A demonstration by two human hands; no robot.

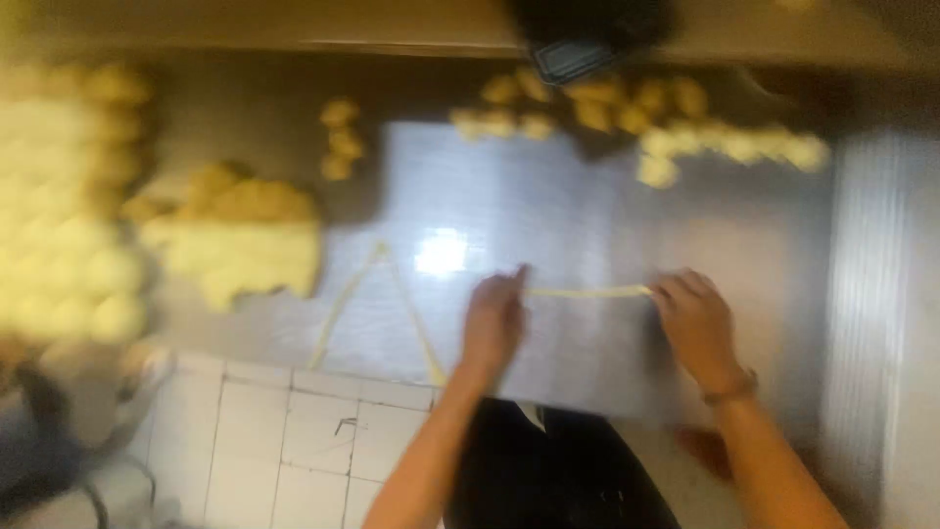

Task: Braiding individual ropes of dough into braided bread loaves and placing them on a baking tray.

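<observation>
Left hand (494, 318) and right hand (695, 318) pinch a pale dough strip (587, 292) taut above the steel table (548, 216).

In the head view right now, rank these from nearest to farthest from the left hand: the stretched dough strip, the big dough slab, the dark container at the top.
1. Dough strip: pinched by the left hand, running right.
2. Dough slab: on the counter, to the left.
3. Dark container: top edge, farthest.
</observation>
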